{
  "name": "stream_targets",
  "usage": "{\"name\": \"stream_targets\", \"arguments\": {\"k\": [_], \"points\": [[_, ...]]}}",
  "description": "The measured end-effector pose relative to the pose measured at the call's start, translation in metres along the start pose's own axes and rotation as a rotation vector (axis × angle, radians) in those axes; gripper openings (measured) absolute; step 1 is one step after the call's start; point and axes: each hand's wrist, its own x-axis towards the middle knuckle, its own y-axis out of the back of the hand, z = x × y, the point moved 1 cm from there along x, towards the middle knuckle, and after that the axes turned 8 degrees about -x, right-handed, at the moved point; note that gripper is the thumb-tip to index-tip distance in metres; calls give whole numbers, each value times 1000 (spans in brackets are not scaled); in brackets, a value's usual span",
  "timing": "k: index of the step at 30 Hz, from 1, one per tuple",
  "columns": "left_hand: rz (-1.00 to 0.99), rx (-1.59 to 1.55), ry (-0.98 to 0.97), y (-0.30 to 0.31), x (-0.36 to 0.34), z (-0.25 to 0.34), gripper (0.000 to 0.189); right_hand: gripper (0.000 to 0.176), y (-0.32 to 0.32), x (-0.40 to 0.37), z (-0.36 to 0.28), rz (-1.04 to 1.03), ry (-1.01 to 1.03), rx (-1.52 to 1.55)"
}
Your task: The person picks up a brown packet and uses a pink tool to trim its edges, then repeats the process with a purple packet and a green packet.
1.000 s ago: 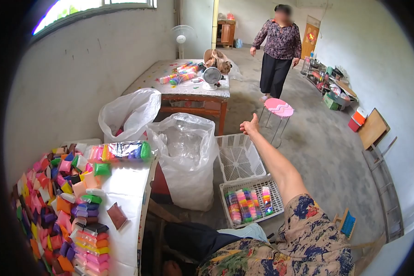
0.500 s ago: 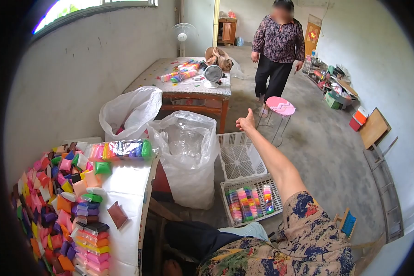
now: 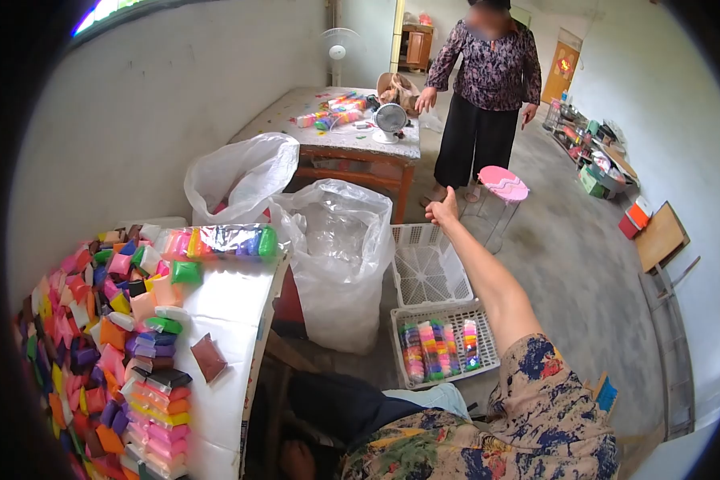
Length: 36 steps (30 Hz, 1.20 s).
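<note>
My right hand [image 3: 442, 210] is held out at the end of my stretched arm, thumb up and fingers pointing toward the back table. It holds nothing and appears above the white plastic crates. Low in the shade beside my dark trousers, my left hand [image 3: 298, 459] shows only in part, its fingers hidden. To the left, a white board [image 3: 228, 300] carries a heap of small colourful packets [image 3: 96, 344]. A clear bag of coloured packets [image 3: 220, 242] lies at its far edge, and a single brown packet [image 3: 209, 358] rests on the bare white surface.
Several filled packs [image 3: 432, 350] lie in the near crate [image 3: 488, 364]; another crate [image 3: 428, 264] adjoins it. Large plastic bags [image 3: 336, 272] stand beside the board. A person [image 3: 488, 96] stands behind a pink stool [image 3: 503, 184]. The back table [image 3: 296, 132] bears a small fan [image 3: 390, 122].
The view has shifted slightly. The other person has come nearer to the back table, with one hand now raised toward it. My right arm stays stretched out.
</note>
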Motion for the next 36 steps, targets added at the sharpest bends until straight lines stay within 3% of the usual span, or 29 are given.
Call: {"name": "stream_targets", "arguments": {"k": [4, 6, 12, 15, 20, 27, 32, 36], "points": [[-186, 60, 162, -1, 8, 0, 22, 95, -4, 3, 3, 7, -3, -24], [-269, 71, 188, 24, 6, 26, 36, 93, -3, 3, 3, 15, -13, -25], [-225, 105, 97, 6, 4, 6, 35, 91, -8, 11, 9, 20, -22, -18], [-300, 50, 192, 23, 8, 24, 34, 89, -7, 5, 3, 13, -41, -13], [-227, 69, 127, 17, 0, 14, 33, 87, -11, 10, -4, -9, -29, -14], [-380, 50, 225, 42, 9, 43, 37, 79, -26, 35, -33, 30, 91, -223], [-325, 98, 196, 25, 3, 21, 37, 71, -30, 38, -68, -5, 116, -312], [-437, 69, 235, 42, 11, 40, 37, 76, -50, 62, -68, 6, 206, -466]]}}
